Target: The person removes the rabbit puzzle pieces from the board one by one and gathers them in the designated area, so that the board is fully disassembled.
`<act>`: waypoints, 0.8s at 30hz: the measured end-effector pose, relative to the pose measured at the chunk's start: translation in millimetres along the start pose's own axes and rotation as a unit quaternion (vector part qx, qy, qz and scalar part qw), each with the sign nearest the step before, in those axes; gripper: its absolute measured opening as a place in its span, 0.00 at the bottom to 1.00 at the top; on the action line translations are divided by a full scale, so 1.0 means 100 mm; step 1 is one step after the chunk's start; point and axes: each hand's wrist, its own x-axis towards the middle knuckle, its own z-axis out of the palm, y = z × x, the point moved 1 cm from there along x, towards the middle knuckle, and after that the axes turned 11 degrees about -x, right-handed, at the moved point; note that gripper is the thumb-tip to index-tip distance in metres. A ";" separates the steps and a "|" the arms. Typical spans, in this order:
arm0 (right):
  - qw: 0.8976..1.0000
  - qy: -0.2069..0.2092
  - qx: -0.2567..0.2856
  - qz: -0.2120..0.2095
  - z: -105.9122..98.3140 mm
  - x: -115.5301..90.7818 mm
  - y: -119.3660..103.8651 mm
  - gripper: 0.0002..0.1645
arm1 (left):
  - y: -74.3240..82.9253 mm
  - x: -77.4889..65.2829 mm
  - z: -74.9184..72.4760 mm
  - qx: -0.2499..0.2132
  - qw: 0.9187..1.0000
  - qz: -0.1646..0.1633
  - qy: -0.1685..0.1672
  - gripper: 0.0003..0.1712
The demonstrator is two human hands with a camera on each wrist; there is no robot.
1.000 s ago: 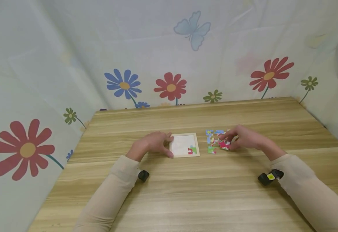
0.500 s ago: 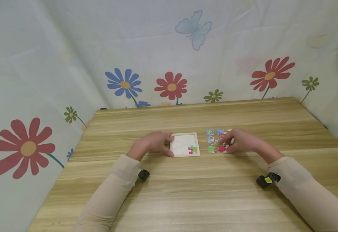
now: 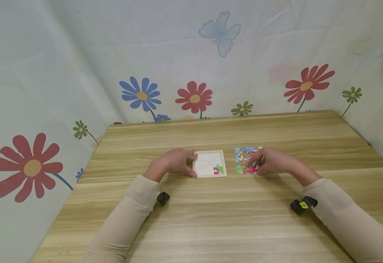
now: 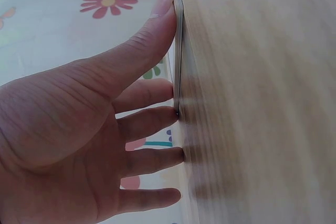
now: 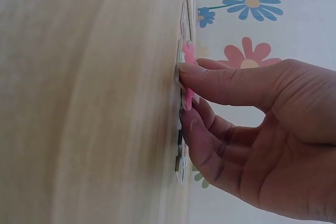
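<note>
A shallow wooden puzzle tray (image 3: 224,163) lies flat, with one green and red jigsaw piece (image 3: 219,169) in its near right corner. My left hand (image 3: 174,161) rests at the tray's left side, its fingers nearly straight and its thumb against the edge near the front corner. Right of the tray, several loose jigsaw pieces (image 3: 239,169) lie close together, partly covered by my right hand (image 3: 273,160). The right wrist view shows its thumb and fingers pinching a pink jigsaw piece (image 5: 188,55), tilted a little above the others.
The wooden table (image 3: 211,219) reaches back to a white curtain (image 3: 168,47) printed with flowers and a butterfly. Small black cameras (image 3: 163,198) are strapped at both wrists. A narrow strip of table separates the tray from the loose pieces.
My right hand has lowered the pink jigsaw piece toward the near row of loose pieces and shifted slightly since one second ago. My left hand and the tray stay put.
</note>
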 end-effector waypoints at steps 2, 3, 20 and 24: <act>1.000 -0.005 0.002 -0.001 0.00 0.00 0.00 0.17 | 0.00 0.00 0.00 -0.004 1.000 0.001 0.000 0.53; 1.000 -0.007 0.002 -0.002 0.00 0.00 0.00 0.17 | 0.00 0.00 0.00 -0.007 1.000 0.001 0.000 0.53; 1.000 -0.012 -0.006 -0.025 0.01 0.00 0.00 0.14 | 0.00 -0.01 -0.01 -0.007 1.000 -0.002 0.000 0.54; 1.000 -0.017 0.001 -0.021 0.00 -0.01 -0.01 0.14 | 0.01 -0.01 -0.01 -0.011 1.000 -0.003 0.001 0.54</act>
